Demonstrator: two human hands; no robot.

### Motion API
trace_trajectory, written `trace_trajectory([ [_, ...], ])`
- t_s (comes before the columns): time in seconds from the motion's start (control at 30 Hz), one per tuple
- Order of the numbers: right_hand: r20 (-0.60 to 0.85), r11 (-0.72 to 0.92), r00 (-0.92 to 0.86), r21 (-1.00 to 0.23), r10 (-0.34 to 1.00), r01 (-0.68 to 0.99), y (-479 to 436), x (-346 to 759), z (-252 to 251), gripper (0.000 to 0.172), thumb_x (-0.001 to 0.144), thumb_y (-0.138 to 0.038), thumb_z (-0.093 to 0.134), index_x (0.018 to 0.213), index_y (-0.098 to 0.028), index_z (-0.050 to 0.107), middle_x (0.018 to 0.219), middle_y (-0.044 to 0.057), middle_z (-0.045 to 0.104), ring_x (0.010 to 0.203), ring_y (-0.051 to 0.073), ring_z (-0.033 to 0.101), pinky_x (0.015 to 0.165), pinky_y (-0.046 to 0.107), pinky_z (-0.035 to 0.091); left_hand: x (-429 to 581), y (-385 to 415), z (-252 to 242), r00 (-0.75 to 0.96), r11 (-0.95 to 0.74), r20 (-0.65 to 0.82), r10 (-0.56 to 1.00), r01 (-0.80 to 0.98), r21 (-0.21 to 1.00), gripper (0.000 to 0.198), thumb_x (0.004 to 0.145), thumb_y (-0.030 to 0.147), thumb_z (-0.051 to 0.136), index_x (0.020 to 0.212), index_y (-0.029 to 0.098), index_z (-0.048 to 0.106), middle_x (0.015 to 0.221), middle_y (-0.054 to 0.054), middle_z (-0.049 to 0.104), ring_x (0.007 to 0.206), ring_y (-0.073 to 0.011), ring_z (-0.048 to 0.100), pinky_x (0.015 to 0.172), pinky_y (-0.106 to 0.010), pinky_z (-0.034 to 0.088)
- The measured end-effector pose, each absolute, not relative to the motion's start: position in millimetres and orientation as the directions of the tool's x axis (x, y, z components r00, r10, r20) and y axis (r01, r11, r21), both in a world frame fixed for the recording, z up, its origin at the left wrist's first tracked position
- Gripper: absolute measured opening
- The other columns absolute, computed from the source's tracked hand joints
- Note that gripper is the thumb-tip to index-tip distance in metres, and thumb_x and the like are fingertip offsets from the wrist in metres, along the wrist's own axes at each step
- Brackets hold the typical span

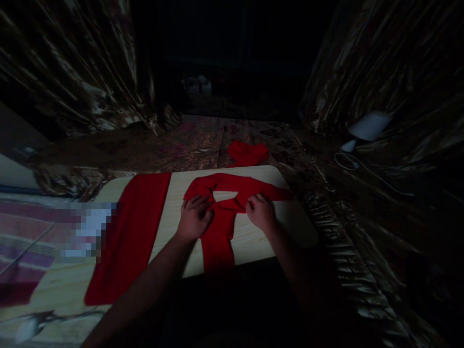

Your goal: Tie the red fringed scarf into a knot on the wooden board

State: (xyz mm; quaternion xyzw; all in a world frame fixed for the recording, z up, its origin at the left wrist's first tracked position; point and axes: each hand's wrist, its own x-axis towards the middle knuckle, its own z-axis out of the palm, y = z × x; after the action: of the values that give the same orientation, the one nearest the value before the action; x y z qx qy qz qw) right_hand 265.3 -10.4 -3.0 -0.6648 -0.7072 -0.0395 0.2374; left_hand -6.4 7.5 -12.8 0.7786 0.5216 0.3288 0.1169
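A long strip of red cloth [218, 224] lies in a loop on a low pale wooden table [253, 244], with a gap in the loop's middle. My left hand [195, 217] rests on the left side of the loop, fingers spread over the fabric. On the right side, my right hand [261, 211] has its fingertips closed on the cloth's edge. One tail of the strip runs down toward my body, where dark shadow hides its end. A wide flat red cloth [132, 237] lies across the table's left part, apart from the loop.
Past the table's far edge is another red piece [248, 152] on patterned fabric. A small white lamp [369, 126] with a cord lies at the right. Patterned curtains [101, 63] hang on both sides. A white cabled item [29, 328] is at lower left, beside a striped cloth [25, 232].
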Motion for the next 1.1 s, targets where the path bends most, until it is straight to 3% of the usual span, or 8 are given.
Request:
trace_trajectory([
  [0.37, 0.403, 0.182, -0.04, -0.321, 0.914, 0.93, -4.0, 272.9, -11.1, 0.015, 0.089, -0.028, 0.056, 0.089, -0.023, 0.071, 0.092, 0.007, 0.069, 0.079, 0.019, 0.06, 0.071, 0.03, 0.041, -3.9, 4.1, -7.0, 0.223, -0.394, 0.363, 0.905, 0.762, 0.514, 0.028, 0.087, 0.033, 0.059, 0.109, 0.026, 0.075, 0.13, -0.006, 0.07, 0.133, -0.0313, 0.052, 0.118, -0.054, 0.025],
  [0.67, 0.387, 0.133, -0.002, -0.311, 0.922, 0.941, -3.8, 267.7, -7.6, 0.017, 0.09, -0.027, 0.055, 0.09, -0.022, 0.071, 0.094, 0.006, 0.069, 0.082, 0.019, 0.06, 0.073, 0.028, 0.041, -9.2, 9.3, -7.5, 0.209, -0.423, 0.394, 0.895, 0.676, 0.603, 0.027, 0.083, 0.025, 0.054, 0.102, 0.022, 0.073, 0.115, -0.008, 0.074, 0.12, -0.0288, 0.059, 0.112, -0.046, 0.036],
  [0.8, 0.355, 0.108, 0.017, -0.33, 0.935, 0.938, -5.4, 264.6, -7.2, 0.017, 0.091, -0.028, 0.056, 0.094, -0.022, 0.071, 0.097, 0.006, 0.068, 0.086, 0.019, 0.06, 0.075, 0.028, 0.042, -17.1, 8.5, -13.4, -0.01, -0.337, 0.429, 0.903, 0.602, 0.724, 0.033, 0.079, 0.019, 0.049, 0.102, 0.018, 0.072, 0.114, -0.011, 0.073, 0.114, -0.0274, 0.062, 0.107, -0.043, 0.042],
  [0.93, 0.349, 0.112, 0.031, -0.382, 0.937, 0.917, -16.5, 258.7, -8.1, 0.02, 0.089, -0.031, 0.058, 0.1, -0.02, 0.072, 0.102, 0.008, 0.069, 0.093, 0.021, 0.061, 0.083, 0.029, 0.045, -25.6, -3.8, -17.7, -0.281, -0.166, 0.302, 0.911, 0.422, 0.891, 0.033, 0.074, 0.016, 0.051, 0.101, 0.018, 0.069, 0.108, -0.011, 0.073, 0.102, -0.0247, 0.066, 0.097, -0.039, 0.049],
  [1.1, 0.427, 0.117, 0.119, -0.486, 0.896, 0.866, -36.5, 249.3, -12.8, 0.025, 0.086, -0.026, 0.058, 0.106, -0.015, 0.07, 0.103, 0.011, 0.068, 0.092, 0.021, 0.061, 0.09, 0.031, 0.046, -32.5, -32.5, -19.2, -0.233, -0.164, 0.276, 0.933, 0.407, 0.898, 0.029, 0.073, 0.013, 0.056, 0.097, 0.02, 0.071, 0.105, -0.009, 0.075, 0.097, -0.0233, 0.068, 0.092, -0.038, 0.051],
])
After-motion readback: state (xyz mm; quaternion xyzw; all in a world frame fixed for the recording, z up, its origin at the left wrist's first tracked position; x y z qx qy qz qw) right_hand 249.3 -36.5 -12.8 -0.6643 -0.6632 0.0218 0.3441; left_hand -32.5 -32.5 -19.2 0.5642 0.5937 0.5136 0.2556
